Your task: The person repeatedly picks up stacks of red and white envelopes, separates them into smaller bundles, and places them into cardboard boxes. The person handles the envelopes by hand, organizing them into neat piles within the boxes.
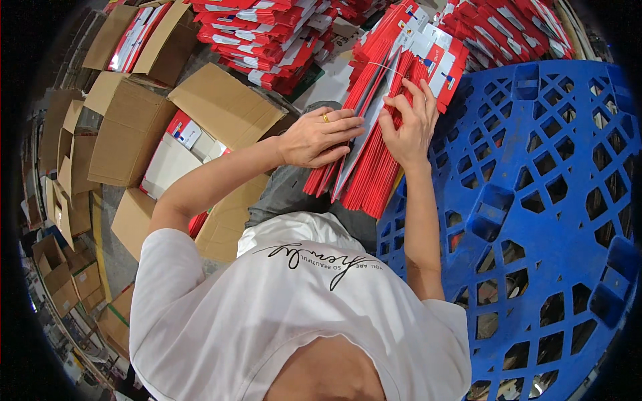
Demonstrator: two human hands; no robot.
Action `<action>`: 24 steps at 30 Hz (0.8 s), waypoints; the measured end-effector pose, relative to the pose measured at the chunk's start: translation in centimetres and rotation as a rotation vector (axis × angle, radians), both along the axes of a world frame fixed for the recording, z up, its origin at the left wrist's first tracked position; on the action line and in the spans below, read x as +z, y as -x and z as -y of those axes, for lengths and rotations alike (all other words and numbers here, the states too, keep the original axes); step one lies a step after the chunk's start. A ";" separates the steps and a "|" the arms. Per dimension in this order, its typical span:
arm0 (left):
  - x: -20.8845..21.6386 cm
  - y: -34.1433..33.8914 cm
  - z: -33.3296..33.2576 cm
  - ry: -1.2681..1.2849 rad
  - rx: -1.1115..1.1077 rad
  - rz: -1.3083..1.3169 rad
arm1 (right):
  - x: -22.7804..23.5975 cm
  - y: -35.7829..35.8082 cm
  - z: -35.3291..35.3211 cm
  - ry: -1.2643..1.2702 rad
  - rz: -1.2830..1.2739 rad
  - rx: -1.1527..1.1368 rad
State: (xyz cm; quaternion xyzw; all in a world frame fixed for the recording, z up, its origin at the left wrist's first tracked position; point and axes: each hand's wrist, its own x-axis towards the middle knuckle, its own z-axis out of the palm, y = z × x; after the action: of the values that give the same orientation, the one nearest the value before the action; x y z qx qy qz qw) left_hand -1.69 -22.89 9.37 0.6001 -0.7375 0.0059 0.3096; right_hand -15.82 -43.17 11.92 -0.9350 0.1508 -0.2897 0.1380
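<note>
A thick bundle of flat folded red cartons (371, 180) leans across my lap, edges upward, with a thin pale band (384, 67) around its upper part. A gap splits the stack, where a grey-white inner face (361, 144) shows. My left hand (324, 136), a ring on one finger, lies on the bundle's left side with fingers stretched toward that gap. On the right side my right hand (411, 123) rests with bent, spread fingers, touching the carton edges near the band. Its thumb stands apart from the fingers.
A blue plastic lattice pallet (491, 207) stands at my right. Tall stacks of red cartons (261, 40) and more red cartons (501, 30) lie ahead. An opened brown box (130, 134) holding cartons is at my left, with another brown box (164, 43) beyond.
</note>
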 end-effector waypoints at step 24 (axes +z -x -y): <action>-1.1 -1.0 -0.4 -0.002 -0.009 0.006 | 0.6 -0.2 0.0 0.024 -0.020 0.042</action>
State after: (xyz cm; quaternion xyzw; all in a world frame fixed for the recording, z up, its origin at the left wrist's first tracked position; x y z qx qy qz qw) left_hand -0.65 -22.53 8.26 0.5970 -0.7411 0.0055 0.3070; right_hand -15.66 -43.19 12.51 -0.9425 0.1289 -0.2792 0.1312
